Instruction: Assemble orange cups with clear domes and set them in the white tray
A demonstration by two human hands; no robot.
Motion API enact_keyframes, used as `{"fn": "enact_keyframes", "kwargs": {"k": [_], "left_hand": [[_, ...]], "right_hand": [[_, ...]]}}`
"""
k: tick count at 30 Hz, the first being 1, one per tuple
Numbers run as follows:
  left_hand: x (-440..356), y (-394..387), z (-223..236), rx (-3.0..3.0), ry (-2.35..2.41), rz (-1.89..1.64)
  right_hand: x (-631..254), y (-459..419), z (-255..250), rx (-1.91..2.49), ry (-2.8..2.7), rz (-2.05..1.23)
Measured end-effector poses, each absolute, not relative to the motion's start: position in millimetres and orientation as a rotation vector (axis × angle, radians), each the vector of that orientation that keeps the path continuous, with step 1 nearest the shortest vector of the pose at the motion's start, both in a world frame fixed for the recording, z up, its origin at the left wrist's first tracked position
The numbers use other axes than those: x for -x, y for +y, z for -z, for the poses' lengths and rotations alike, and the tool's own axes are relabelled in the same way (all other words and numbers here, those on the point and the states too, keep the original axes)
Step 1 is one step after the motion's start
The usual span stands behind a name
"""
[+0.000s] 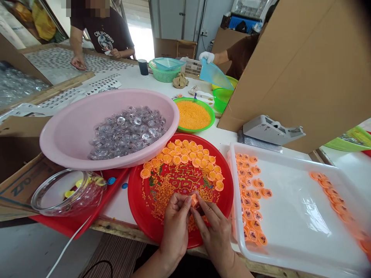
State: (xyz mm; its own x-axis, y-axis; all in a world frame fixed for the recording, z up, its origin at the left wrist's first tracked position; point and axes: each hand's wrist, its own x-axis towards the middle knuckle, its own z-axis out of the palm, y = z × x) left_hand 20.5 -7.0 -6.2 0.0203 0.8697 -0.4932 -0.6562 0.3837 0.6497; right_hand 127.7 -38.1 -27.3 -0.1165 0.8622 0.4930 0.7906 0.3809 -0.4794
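Over the red round tray point(136, 208), my left hand point(177, 222) and my right hand point(213, 224) meet and pinch one small orange disc-shaped plastic piece point(194, 200) between their fingertips. Beyond my fingers, many orange round pieces point(184, 150) lie in an arc along the tray's far side. Loose tiny orange beads point(162, 193) are scattered over the tray's patterned middle. To the right, a white rectangular tray point(290, 200) holds rows of orange pieces with dark printed marks point(252, 204).
A pink basin point(66, 127) of clear domed caps point(130, 127) overlaps the red tray's far left. Behind stands a green-rimmed bowl of orange beads point(193, 114). A tape dispenser point(272, 129) sits by a cardboard panel point(290, 69). At left is a clear bowl point(62, 193). Two people work across the table.
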Motion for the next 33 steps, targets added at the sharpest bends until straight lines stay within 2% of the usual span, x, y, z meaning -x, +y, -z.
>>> {"fn": "enact_keyframes", "kwargs": {"k": [9, 14, 33], "left_hand": [[-21.8, -5.3, 4.7, -0.270, 0.991, -1.214], [-22.6, -5.4, 3.7, -0.261, 0.964, -1.188], [-18.0, -8.6, 12.2, -0.570, 1.015, -1.065]], "right_hand": [[-123.3, -38.4, 27.8, 1.531, -1.745, -0.298], [-127.0, -37.0, 30.4, 1.451, -1.783, -0.177], [-131.6, -38.1, 26.9, 1.432, -1.731, -0.187]]}}
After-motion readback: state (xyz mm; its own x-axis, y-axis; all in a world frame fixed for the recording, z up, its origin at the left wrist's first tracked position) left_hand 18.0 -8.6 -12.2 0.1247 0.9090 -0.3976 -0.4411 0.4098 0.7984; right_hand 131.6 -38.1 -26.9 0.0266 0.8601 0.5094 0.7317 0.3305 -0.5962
